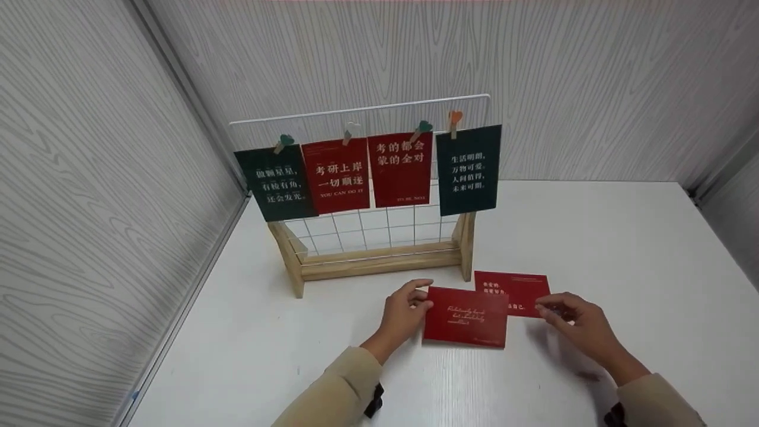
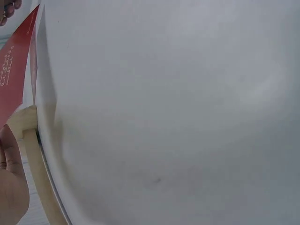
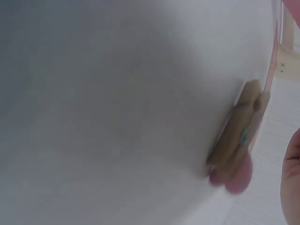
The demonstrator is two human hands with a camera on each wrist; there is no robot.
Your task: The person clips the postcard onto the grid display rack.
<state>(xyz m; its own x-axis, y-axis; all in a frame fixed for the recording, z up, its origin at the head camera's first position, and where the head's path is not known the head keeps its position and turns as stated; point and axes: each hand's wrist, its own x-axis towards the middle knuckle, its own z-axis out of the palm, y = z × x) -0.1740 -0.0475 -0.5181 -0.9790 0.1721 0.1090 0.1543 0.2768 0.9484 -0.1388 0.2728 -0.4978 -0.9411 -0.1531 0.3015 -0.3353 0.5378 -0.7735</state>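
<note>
My left hand [image 1: 406, 311] pinches the left edge of a red card [image 1: 465, 332] with pale cursive print, holding it above the white table. In the left wrist view this card [image 2: 11, 75] slants at the left edge, over part of the left hand [image 2: 11, 187]. A second red card [image 1: 525, 290] with white characters is partly covered by the first. My right hand [image 1: 581, 326] pinches its right edge between thumb and fingers. Close in the right wrist view is a blurred wooden clothespin [image 3: 236, 133] with a pink end, apart from the visible right hand [image 3: 291, 183].
Behind the hands stands a white wire grid rack on a wooden base [image 1: 379, 267]. Clothespins with heart ends hold green cards [image 1: 468, 204] and red cards [image 1: 403, 184] in a row on it. Grey wood-grain walls [image 1: 379, 53] bound the table [image 1: 605, 237].
</note>
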